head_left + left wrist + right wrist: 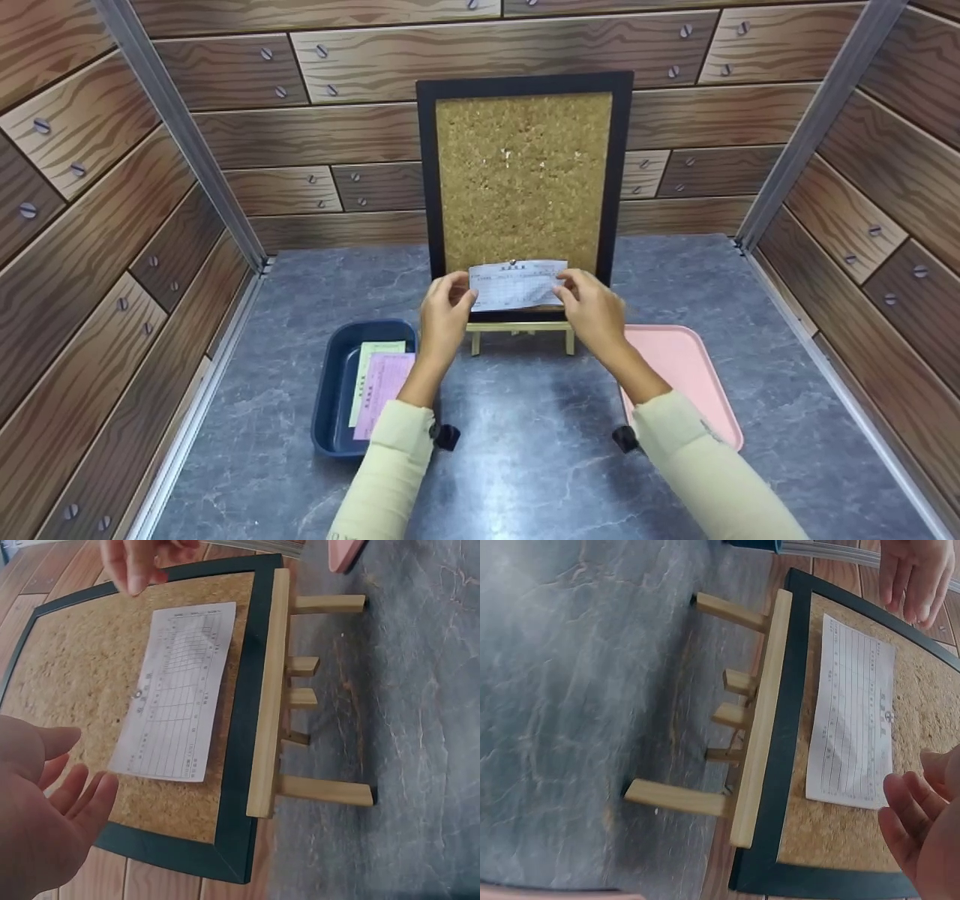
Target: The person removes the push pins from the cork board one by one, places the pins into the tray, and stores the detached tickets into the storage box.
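A white printed form (517, 289) is fastened by a small pin (514, 262) at its top edge, low on a black-framed cork board (525, 187). The board leans on a wooden easel (268, 705). My left hand (444, 315) is beside the form's left edge, its fingers loosely bent and holding nothing. At the opposite edge is my right hand (598, 311), also with bent, relaxed fingers. Both wrist views show the form lying against the cork, with fingers close to its side edges but not gripping it.
A dark blue tray (324, 390) on the left holds a green slip (390, 347) and a pink-purple slip (386, 394). To the right lies a pink tray (679, 352), partly behind the right forearm. Wood-patterned walls (495, 56) enclose the grey marbled tabletop (525, 465).
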`<state>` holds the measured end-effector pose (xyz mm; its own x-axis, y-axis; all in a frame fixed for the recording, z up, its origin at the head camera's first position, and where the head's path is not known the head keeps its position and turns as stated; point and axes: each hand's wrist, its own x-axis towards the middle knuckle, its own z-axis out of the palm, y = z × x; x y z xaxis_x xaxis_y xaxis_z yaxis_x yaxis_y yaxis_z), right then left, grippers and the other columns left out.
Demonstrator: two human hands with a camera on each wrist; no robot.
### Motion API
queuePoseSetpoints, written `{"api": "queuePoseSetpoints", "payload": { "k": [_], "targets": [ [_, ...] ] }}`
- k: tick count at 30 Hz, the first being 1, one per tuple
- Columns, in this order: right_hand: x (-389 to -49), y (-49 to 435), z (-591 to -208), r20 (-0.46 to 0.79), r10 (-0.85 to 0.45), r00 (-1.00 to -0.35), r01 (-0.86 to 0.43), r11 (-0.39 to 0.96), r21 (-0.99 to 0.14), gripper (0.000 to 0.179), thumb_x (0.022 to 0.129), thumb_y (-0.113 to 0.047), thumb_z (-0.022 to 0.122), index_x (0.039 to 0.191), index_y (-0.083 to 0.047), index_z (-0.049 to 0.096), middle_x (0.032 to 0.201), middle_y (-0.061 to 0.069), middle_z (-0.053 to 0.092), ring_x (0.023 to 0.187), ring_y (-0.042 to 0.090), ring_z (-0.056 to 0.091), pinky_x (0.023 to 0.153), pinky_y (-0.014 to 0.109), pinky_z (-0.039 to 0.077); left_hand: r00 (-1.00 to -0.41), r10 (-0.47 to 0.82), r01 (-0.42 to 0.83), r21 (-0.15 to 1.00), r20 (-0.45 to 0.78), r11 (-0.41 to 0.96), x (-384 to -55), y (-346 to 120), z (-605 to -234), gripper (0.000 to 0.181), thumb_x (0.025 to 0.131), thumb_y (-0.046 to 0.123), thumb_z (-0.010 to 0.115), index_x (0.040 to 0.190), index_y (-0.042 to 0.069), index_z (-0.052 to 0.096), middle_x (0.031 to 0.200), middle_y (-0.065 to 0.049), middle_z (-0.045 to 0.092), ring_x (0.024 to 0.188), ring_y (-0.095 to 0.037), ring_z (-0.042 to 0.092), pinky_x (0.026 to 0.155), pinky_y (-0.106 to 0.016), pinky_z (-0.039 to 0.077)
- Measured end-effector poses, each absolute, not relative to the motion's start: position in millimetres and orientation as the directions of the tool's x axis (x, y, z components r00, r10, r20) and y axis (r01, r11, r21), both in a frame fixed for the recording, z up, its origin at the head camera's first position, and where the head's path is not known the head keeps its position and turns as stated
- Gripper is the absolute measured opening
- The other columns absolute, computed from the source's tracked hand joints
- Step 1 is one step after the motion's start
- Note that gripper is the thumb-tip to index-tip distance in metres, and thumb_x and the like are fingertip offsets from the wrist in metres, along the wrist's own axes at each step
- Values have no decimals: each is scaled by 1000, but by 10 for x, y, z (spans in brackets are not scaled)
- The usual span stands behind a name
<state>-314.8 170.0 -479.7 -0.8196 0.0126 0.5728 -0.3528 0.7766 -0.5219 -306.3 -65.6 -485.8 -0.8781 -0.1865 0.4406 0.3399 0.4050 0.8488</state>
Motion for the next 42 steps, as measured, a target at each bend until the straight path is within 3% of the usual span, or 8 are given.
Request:
{"api": "queuePoseSetpoints", "payload": {
  "k": [20, 29, 42],
  "targets": [
    [-3571, 1353, -4797, 670, -122, -732, -456, 819, -349, 18, 89, -25, 76, 105, -18, 74, 97, -1, 72, 77, 25, 70, 59, 47, 51, -870, -165, 315, 782, 464, 537, -3434, -598, -4907, 23, 91, 8, 72, 113, 4, 71, 105, -11, 69, 96, -25, 66, 88, -39, 54],
    [-3675, 1262, -4858, 698, -167, -696, -459, 852, -254, 18, 89, -26, 75, 105, -18, 74, 94, 1, 71, 70, 33, 68, 55, 49, 51, -896, -169, 279, 817, 410, 504, -3511, -595, -4900, 16, 94, 10, 69, 109, 6, 73, 105, -10, 71, 98, -24, 67, 89, -38, 54],
    [-3729, 1124, -4879, 733, -133, -667, -439, 865, -242, 12, 89, -24, 76, 95, -15, 72, 86, 2, 68, 68, 28, 69, 52, 47, 49, -880, -194, 302, 825, 434, 478, -3609, -588, -4903, 8, 92, 10, 71, 96, 4, 75, 94, -9, 73, 88, -23, 67, 82, -37, 53]
  ]
}}
